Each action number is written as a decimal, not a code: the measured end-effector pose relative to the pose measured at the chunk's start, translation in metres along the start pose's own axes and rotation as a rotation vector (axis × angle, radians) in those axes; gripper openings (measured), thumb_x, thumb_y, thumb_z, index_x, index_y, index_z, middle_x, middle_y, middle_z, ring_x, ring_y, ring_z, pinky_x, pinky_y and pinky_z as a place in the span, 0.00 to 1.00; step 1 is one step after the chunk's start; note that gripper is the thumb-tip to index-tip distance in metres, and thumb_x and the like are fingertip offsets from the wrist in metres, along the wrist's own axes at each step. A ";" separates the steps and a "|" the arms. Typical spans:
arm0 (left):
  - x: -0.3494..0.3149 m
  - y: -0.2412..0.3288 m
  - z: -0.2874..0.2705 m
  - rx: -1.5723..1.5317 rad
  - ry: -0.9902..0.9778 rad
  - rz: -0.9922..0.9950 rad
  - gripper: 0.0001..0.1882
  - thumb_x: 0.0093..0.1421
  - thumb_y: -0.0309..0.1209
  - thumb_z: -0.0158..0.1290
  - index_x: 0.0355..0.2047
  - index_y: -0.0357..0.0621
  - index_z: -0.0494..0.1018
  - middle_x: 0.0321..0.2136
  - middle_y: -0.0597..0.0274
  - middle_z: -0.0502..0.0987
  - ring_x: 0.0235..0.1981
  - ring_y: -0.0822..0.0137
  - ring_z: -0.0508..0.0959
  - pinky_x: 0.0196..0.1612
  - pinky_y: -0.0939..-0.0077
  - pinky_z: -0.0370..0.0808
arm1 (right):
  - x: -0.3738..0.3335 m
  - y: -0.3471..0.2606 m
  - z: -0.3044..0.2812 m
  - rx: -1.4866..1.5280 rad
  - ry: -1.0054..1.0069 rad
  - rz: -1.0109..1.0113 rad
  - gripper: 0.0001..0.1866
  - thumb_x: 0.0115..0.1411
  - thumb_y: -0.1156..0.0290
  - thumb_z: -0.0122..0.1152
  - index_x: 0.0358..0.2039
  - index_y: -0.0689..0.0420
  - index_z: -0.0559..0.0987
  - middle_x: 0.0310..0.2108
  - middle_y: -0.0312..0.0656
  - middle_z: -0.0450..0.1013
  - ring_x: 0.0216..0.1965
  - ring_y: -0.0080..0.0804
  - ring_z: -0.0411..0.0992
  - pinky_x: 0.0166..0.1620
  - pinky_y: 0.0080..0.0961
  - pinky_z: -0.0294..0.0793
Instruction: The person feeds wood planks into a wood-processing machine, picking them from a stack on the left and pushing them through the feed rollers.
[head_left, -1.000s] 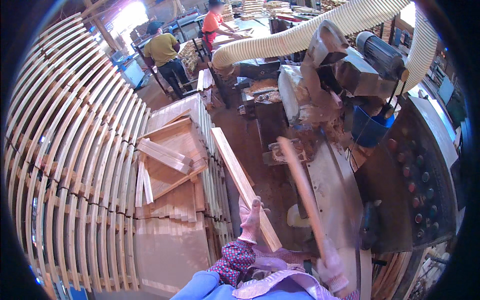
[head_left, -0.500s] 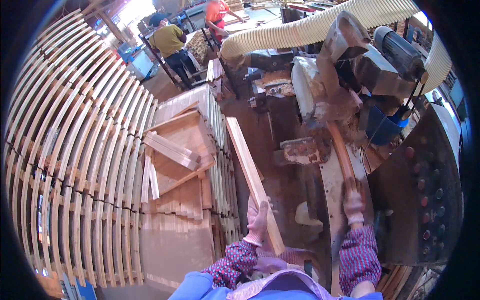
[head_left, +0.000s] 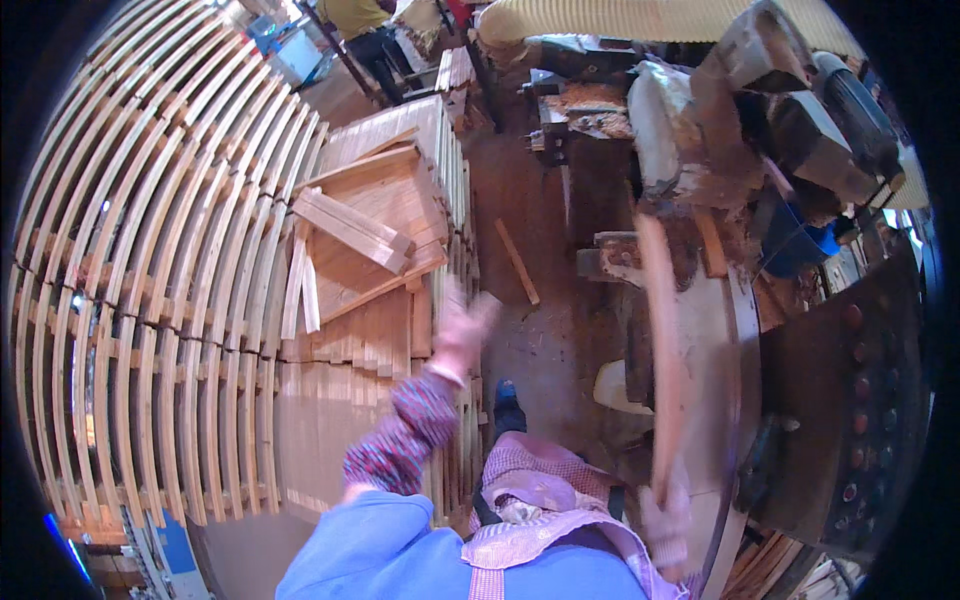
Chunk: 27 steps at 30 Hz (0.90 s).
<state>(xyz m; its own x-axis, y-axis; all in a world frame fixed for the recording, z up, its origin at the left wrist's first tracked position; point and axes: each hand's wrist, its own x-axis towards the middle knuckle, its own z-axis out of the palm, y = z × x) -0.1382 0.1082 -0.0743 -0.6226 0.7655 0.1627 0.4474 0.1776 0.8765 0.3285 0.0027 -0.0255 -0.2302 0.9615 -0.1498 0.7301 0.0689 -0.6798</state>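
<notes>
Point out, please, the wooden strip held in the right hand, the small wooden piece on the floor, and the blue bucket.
Held wooden strip (head_left: 667,350): head view, middle of its length.
Small wooden piece (head_left: 517,262): head view, middle of its length.
Blue bucket (head_left: 797,249): head view, its visible wall.

The plank (head_left: 663,350) is tan, the top (head_left: 365,550) blue, the checked apron (head_left: 545,455) pinkish-purple.

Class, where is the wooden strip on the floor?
In the head view, the strip lies near centre, between stacked boards at left and machine at right.
</notes>
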 end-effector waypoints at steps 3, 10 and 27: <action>0.109 -0.024 -0.084 0.064 0.176 -0.231 0.62 0.49 0.42 0.69 0.69 0.26 0.38 0.65 0.35 0.59 0.64 0.49 0.67 0.63 0.63 0.65 | -0.078 0.079 0.000 -0.275 0.180 0.031 0.34 0.58 0.73 0.61 0.65 0.63 0.65 0.65 0.58 0.62 0.65 0.55 0.62 0.68 0.37 0.60; 0.266 -0.155 -0.139 0.308 0.339 -0.876 0.56 0.47 0.55 0.63 0.64 0.30 0.48 0.63 0.40 0.64 0.63 0.53 0.68 0.64 0.62 0.65 | 0.047 0.106 0.005 -0.656 0.314 -0.051 0.28 0.65 0.73 0.53 0.65 0.62 0.66 0.66 0.58 0.61 0.66 0.56 0.61 0.69 0.43 0.56; 0.109 -0.130 -0.208 -0.866 -0.036 -0.616 0.31 0.49 0.37 0.60 0.51 0.36 0.64 0.40 0.48 0.75 0.34 0.54 0.81 0.37 0.60 0.82 | 0.278 -0.102 0.061 0.375 0.286 -0.246 0.22 0.63 0.64 0.60 0.56 0.57 0.77 0.53 0.47 0.76 0.55 0.43 0.73 0.61 0.33 0.69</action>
<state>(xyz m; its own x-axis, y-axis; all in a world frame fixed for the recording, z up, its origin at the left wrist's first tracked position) -0.3982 0.0402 -0.0758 -0.5602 0.7141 -0.4198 -0.5570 0.0504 0.8290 0.1503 0.2467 -0.0415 -0.1425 0.9667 0.2127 0.3848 0.2521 -0.8879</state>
